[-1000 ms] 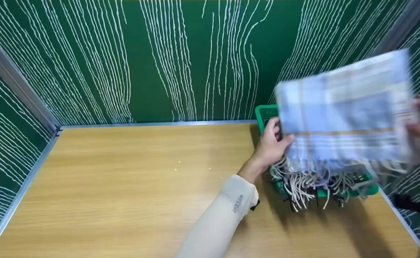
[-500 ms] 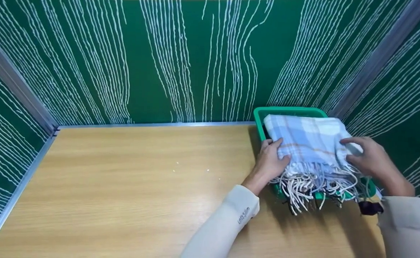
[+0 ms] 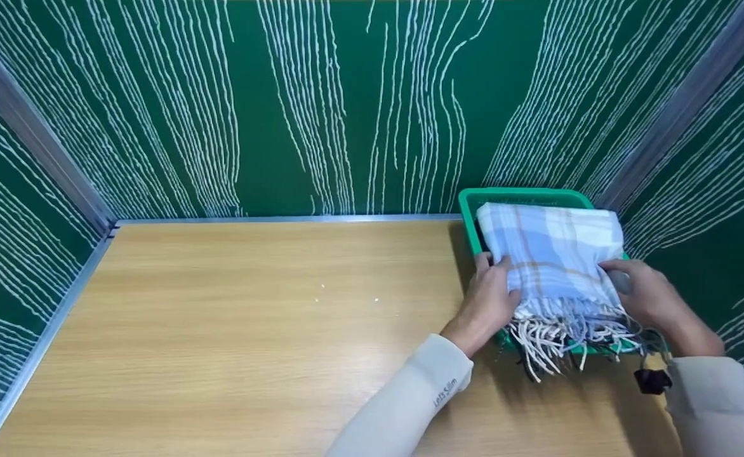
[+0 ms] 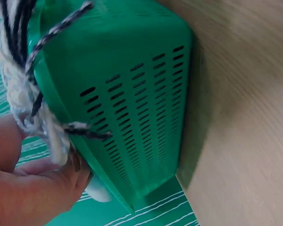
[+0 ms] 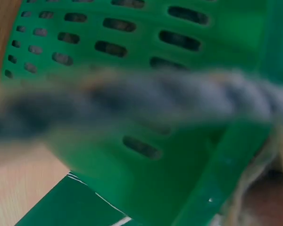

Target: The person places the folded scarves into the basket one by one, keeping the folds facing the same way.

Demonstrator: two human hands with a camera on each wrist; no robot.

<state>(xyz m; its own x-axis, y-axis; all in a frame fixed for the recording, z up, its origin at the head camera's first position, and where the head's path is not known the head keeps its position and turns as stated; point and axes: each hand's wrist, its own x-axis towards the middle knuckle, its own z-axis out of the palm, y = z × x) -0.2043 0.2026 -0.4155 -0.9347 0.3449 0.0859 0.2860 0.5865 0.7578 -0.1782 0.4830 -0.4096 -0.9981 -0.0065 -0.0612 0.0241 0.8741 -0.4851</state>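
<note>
A folded plaid scarf (image 3: pixel 553 254), light blue and white with thin orange lines, lies over the green plastic basket (image 3: pixel 527 193). Its fringe (image 3: pixel 559 339) hangs across the basket's near rim in white, grey and black strands. My left hand (image 3: pixel 487 301) grips the scarf's left edge, thumb on top. On the opposite side, my right hand (image 3: pixel 654 301) pinches the right edge. The left wrist view has the basket's slotted wall (image 4: pixel 132 103) with my left hand (image 4: pixel 37 188) at the rim among tassels. A blurred twisted tassel (image 5: pixel 179 96) crosses the right wrist view.
The wooden table (image 3: pixel 239 330) extends to the left, with several tiny white specks on it. Green panels (image 3: pixel 277 127) with wavy white lines enclose the back and sides, joined by metal posts. The basket stands near the back right corner.
The scarf, raised and blurred a second ago, has come down onto the basket. My right hand has moved in from the far right to its right edge; the left hand has slid slightly nearer.
</note>
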